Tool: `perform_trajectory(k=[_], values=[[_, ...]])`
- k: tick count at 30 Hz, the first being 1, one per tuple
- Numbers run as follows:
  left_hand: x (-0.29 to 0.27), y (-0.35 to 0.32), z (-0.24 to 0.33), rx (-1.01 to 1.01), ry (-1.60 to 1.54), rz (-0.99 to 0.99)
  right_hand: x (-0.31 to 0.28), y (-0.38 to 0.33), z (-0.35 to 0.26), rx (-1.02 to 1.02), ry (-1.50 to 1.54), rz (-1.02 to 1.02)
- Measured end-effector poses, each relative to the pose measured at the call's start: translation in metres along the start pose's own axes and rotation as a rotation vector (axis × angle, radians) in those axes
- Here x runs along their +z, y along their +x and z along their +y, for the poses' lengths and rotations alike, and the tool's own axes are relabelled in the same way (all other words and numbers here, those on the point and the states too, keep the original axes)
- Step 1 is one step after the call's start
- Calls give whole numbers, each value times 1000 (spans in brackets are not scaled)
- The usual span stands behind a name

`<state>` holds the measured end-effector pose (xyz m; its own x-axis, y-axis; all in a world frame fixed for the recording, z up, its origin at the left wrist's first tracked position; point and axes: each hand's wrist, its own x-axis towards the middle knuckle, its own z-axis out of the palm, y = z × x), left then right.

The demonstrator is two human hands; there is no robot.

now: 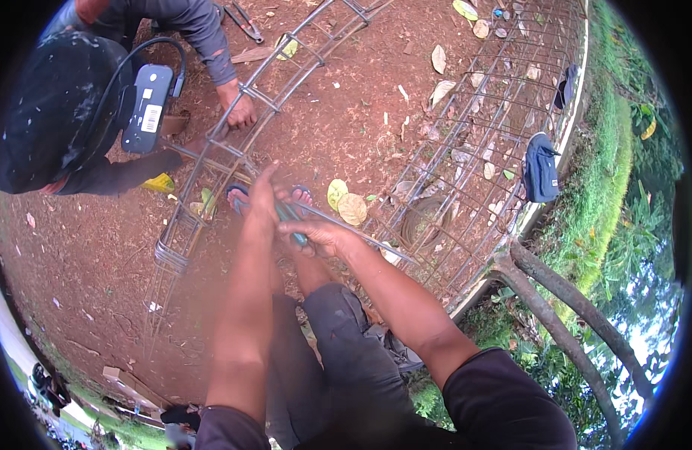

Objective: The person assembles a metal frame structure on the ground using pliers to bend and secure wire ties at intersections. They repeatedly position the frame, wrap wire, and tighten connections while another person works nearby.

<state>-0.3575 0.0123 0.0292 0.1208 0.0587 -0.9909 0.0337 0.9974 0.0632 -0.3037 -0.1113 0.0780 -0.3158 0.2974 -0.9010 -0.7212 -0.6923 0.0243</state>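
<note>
In front of my shins, both hands meet at a tool with green handles, whose head is hidden. My right hand is closed round it. My left hand is against its upper part, fingers curled and one digit sticking out. From between my hands a thin steel rod slants down to the right; whether I hold it cannot be told. Just left of my hands runs a long rebar cage with square stirrups, bunched near its lower end. A co-worker's hand rests on the cage's upper part.
The co-worker in a black cap crouches at upper left. Pliers lie on the red soil beyond. Rebar mesh spreads on the right, with a coil of wire among it and a dark blue bag at its edge. Tree trunks lean at lower right.
</note>
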Motion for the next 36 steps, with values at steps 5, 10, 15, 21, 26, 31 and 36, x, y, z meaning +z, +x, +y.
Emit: perform_trajectory(k=[5,10,15,21,26,31,36], values=[[14,-8,-12,146,193,131,17,0,-4,-414,-1144,562],[-12,-14,-7,109,377,21,-18,-1,-5,-207,-423,227],[-60,-43,-8,176,839,38,-59,-29,33,-271,-421,98],[-26,-126,-119,288,755,-306,-12,-98,114,-451,-48,220],[3,-196,-143,141,1101,-743,-47,-143,169,-535,475,451],[-21,-238,-125,268,1364,-505,-111,-205,287,-407,31,1237],[-142,-232,-26,402,1322,-32,-146,-239,304,-397,158,1700]])
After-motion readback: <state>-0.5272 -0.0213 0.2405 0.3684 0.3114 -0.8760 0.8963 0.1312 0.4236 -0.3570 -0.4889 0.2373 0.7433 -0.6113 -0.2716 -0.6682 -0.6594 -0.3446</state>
